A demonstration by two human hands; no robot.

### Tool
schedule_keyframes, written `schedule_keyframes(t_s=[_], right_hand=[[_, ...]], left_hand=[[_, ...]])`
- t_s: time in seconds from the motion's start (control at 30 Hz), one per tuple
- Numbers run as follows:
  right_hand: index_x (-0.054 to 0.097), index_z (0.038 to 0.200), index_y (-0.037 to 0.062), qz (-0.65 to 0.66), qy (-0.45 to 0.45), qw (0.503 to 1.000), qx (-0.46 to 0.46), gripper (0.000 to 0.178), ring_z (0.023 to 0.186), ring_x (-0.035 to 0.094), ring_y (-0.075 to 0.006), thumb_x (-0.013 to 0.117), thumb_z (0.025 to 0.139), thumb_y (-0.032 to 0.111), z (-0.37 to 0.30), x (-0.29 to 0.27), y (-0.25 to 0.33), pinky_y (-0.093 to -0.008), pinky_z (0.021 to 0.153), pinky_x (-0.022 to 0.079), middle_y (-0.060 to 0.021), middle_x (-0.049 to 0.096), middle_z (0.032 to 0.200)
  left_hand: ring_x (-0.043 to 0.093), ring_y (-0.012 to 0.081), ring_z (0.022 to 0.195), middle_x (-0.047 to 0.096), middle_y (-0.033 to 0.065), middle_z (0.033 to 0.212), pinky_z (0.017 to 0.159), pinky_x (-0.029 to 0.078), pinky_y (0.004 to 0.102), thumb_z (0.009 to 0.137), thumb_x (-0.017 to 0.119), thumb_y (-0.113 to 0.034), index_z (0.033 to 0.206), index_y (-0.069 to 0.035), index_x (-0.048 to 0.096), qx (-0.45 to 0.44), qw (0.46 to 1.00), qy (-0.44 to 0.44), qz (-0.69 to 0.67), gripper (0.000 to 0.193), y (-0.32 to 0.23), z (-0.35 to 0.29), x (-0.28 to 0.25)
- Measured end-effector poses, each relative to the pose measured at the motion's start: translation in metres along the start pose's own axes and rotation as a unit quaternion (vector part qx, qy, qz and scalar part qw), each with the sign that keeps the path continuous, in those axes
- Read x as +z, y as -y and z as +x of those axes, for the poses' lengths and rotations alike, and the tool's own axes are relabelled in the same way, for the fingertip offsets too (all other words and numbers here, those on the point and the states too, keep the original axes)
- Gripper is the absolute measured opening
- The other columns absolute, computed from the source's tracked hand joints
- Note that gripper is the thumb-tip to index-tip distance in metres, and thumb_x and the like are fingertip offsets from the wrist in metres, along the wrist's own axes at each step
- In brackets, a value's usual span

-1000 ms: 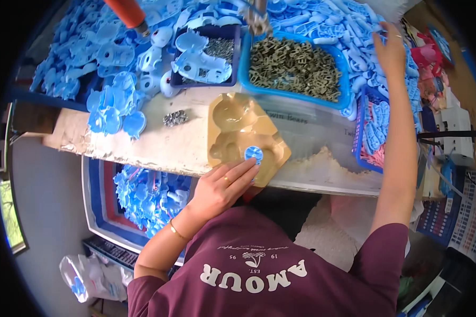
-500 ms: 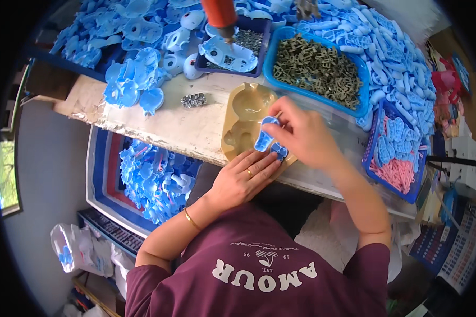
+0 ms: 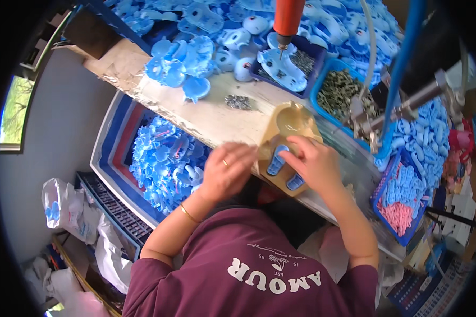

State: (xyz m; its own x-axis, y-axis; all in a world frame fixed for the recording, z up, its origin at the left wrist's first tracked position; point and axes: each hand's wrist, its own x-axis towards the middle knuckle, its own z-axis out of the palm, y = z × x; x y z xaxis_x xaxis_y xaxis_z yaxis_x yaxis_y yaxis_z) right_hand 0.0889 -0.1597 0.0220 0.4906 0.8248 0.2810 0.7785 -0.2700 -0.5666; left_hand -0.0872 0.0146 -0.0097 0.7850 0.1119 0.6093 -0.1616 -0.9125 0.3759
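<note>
A tan moulded fixture [image 3: 305, 124] with rounded hollows lies at the table's front edge. In it sit two small blue plastic parts, one in the left slot [image 3: 274, 164] and one in the right slot [image 3: 295, 182]. My right hand [image 3: 320, 165] is at the fixture, thumb on the left blue part and index finger bent near its upper end. My left hand [image 3: 227, 171] is raised just left of the fixture, apart from the parts. Its fingers stretch toward the fixture, tips smeared by motion, and nothing shows in them.
An orange-red power screwdriver [image 3: 289, 20] hangs over a blue shell and a screw tray [image 3: 311, 80]. A light blue basket [image 3: 318, 100] holds metal pieces. A metal-jointed arm [image 3: 396, 115] crosses at right. Blue shells are heaped behind; a bin [image 3: 107, 150] stands below left.
My left hand has lifted off the fixture and moved left. The blue part that my right hand held above the fixture now lies in its left slot. The view has shifted, bringing the metal-jointed arm in.
</note>
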Motion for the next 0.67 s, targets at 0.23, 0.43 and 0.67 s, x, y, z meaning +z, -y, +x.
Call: schedule_keyframes(t_s=[0.23,0.43,0.67], right_hand=[[0.073,0.104,0.0048,0.088,-0.005,0.992,0.093,0.016,0.063,0.068,-0.0167,0.076,0.090,0.013,-0.011,-0.007,0.018,-0.0296,0.058,0.051,-0.0104,0.072,0.080],[0.074,0.103,0.0026,0.138,0.036,0.973,0.180,0.013,0.062,0.065,-0.0121,0.073,0.092,0.009,-0.002,-0.005,0.045,-0.0270,0.060,0.050,-0.0078,0.072,0.077],[0.072,0.114,0.0052,0.196,-0.051,0.968,0.146,0.020,0.078,0.070,-0.0117,0.072,0.094,0.009,0.022,-0.001,0.054,-0.0236,0.068,0.052,-0.0059,0.075,0.096]], left_hand=[[0.053,0.0332,0.123,0.064,0.0092,0.132,0.103,0.045,0.0448,0.088,0.071,-0.012,0.124,-0.008,0.066,-0.163,0.968,0.002,0.192,0.037,0.122,0.009,-0.032],[0.057,0.0237,0.100,0.063,0.0085,0.102,0.090,0.046,0.0344,0.101,0.062,-0.012,0.114,-0.002,0.064,-0.213,0.970,-0.113,-0.011,0.016,0.154,0.032,-0.050],[0.047,0.0138,0.099,0.055,0.0035,0.102,0.093,0.037,0.0332,0.108,0.050,-0.036,0.124,-0.004,0.055,-0.288,0.786,-0.111,-0.536,0.036,0.150,0.045,-0.073]])
